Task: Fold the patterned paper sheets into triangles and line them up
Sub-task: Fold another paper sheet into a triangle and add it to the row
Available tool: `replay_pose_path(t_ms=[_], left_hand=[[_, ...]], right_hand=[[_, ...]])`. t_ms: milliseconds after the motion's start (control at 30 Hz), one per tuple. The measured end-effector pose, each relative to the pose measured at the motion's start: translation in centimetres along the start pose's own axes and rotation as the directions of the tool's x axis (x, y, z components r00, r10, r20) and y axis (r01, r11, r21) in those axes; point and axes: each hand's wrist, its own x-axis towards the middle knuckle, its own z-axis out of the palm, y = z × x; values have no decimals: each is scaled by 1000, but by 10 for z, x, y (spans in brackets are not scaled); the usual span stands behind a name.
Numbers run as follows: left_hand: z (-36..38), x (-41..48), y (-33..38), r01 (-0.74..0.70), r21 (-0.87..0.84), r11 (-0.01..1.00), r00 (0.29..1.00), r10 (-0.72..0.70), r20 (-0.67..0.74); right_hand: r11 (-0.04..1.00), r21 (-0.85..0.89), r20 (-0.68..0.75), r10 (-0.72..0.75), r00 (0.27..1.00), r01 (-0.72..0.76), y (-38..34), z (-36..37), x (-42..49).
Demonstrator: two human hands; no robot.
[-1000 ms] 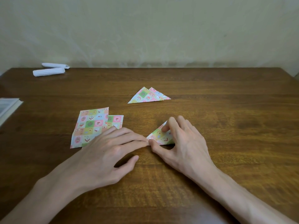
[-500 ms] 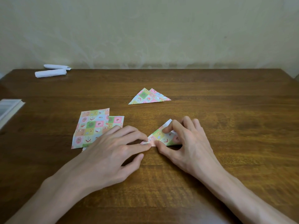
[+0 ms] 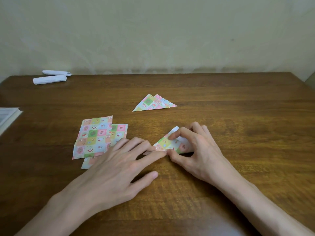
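Creasing: my right hand (image 3: 201, 154) pinches the folded sheet (image 3: 167, 143), my left hand (image 3: 115, 167) presses its corner flat-fingered; next, probably sharpen the crease.

One view only: head-worn wide-angle camera. We look forward and down from above the near side of the surface (image 3: 238, 176), close in. Its near edge falls below frame; its far edge and both far corners show against the wall (image 3: 153, 31) in the upper third. Left grip (image 3: 119, 164) and right grip (image 3: 196, 150) sit just below frame centre.
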Motion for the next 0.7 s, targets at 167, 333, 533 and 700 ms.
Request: replay_pose_path(t_ms=[167, 333, 533, 700], left_hand=[[0, -2, 5, 34, -1, 999, 999, -33, 20], [-4, -2, 8, 60, 75, 995, 998, -61, 19], [-2, 0, 6, 9, 31, 999, 1000, -10, 25], [0, 2, 7, -13, -12, 1000, 999, 14, 32]], right_hand=[[998, 66, 40, -8, 999, 5, 3, -9, 0], [995, 103, 72, -18, 997, 11, 7, -13, -1], [997, 63, 45, -48, 998, 45, 8, -13, -3], [997, 75, 5, -36, 999, 36, 10, -10, -1]])
